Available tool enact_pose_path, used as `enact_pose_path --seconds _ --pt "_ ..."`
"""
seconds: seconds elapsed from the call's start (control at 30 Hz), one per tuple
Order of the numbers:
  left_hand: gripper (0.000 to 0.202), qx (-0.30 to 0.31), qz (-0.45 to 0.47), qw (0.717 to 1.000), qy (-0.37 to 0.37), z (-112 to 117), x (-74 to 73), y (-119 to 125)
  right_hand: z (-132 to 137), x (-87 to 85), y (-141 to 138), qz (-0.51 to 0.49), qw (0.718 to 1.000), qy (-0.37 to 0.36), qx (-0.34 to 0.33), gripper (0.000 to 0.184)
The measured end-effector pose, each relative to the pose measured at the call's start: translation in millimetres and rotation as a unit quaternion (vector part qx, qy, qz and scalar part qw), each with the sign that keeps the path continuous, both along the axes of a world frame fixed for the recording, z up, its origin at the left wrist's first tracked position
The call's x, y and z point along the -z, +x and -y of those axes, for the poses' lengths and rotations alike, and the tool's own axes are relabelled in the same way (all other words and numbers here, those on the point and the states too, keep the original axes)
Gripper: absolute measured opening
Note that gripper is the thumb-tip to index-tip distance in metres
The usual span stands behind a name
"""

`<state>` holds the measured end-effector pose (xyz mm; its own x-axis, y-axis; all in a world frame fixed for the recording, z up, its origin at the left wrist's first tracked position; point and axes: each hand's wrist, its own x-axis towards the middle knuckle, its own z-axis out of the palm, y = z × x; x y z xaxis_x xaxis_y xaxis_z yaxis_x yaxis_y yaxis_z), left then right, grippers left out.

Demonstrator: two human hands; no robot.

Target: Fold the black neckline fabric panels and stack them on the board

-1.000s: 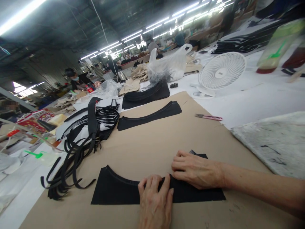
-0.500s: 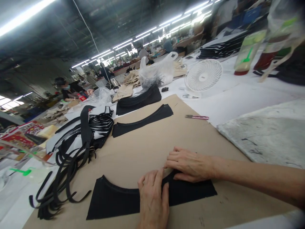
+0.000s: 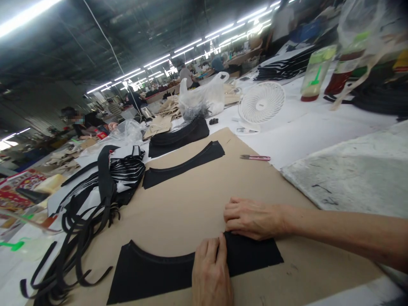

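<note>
A black curved fabric piece (image 3: 149, 272) lies on a brown cardboard sheet (image 3: 197, 195) near the front edge. My left hand (image 3: 211, 272) lies flat on its middle, fingers together and stretched forward. My right hand (image 3: 253, 218) presses on the piece's upper edge just to the right, fingers extended toward the left. Neither hand holds anything. A second black curved piece (image 3: 183, 165) lies farther back on the cardboard, and a stack of similar pieces (image 3: 178, 137) sits behind it.
A tangle of black straps (image 3: 79, 229) and striped fabric (image 3: 127, 168) lies at the left. Pink snips (image 3: 255, 157), a white fan (image 3: 261, 103), a plastic bag (image 3: 200, 97), bottles (image 3: 315, 72) and a stained slab (image 3: 350, 174) stand to the right. People work at far tables.
The view shifted, so everything sits lower and more to the left. My left hand slid slightly right along the piece; my right hand stays pressed on its upper edge.
</note>
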<state>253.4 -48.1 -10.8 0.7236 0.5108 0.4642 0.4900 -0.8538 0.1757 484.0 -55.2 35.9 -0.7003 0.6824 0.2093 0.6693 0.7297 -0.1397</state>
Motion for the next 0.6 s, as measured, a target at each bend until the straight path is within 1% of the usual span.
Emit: enact_pose_path --seconds 0.07,0.13,0.2,0.3,0.47,0.6 --pt "0.049 0.006 -0.001 1.0 0.026 1.2 6.6 -2.5 1.2 0.0 3.2 0.005 1.0 0.001 -0.002 0.012" --pt "0.052 0.014 -0.022 0.999 0.019 0.6 9.3 -4.4 1.3 -0.7 6.5 0.012 1.0 0.002 -0.003 0.014" --pt "0.054 0.011 -0.043 0.999 -0.009 -0.6 8.8 -4.7 0.8 -1.9 9.6 0.011 1.0 0.002 -0.002 0.012" --pt "0.057 -0.017 -0.058 0.997 -0.044 -1.6 5.5 -1.8 0.6 -4.1 13.1 0.007 1.0 0.0 0.006 0.009" --pt "0.061 -0.044 -0.084 0.995 -0.039 0.9 2.7 5.1 2.4 -7.3 16.9 0.014 1.0 -0.003 0.012 0.008" --pt "0.06 -0.057 -0.069 0.995 -0.037 0.3 4.7 6.6 2.7 -7.2 21.6 0.009 1.0 -0.004 0.026 0.006"
